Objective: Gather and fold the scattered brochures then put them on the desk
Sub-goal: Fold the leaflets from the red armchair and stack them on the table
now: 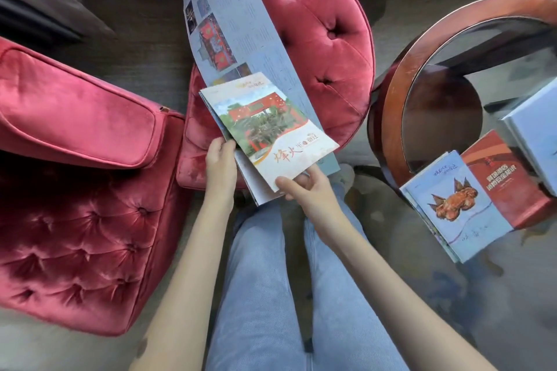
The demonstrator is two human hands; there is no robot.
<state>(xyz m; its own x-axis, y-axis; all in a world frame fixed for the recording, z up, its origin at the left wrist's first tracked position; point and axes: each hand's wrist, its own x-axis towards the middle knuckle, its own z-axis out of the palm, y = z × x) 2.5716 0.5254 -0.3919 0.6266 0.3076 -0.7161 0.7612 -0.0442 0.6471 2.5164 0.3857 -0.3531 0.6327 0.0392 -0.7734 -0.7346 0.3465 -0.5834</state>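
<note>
Lounge or sitting room, red velvet tufted armchair (75,220), round glass table (401,75)

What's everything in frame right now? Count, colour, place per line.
held brochure: 1, white cover with a red gate photo, partly folded, in both hands, its long blue-grey unfolded panels trailing up over the round stool
round stool: 1, red tufted velvet, top centre
armchair: 1, red tufted velvet, left
round table: 1, brown wood rim with glass top, right
crab brochure: 1, light blue, on the table's near edge
red booklet: 1, red, right of the crab brochure
pale blue booklet: 1, far right, cut off by the frame
legs in jeans: blue, bottom centre
left hand: 1, gripping the brochure's left edge
right hand: 1, pinching its lower corner
</note>
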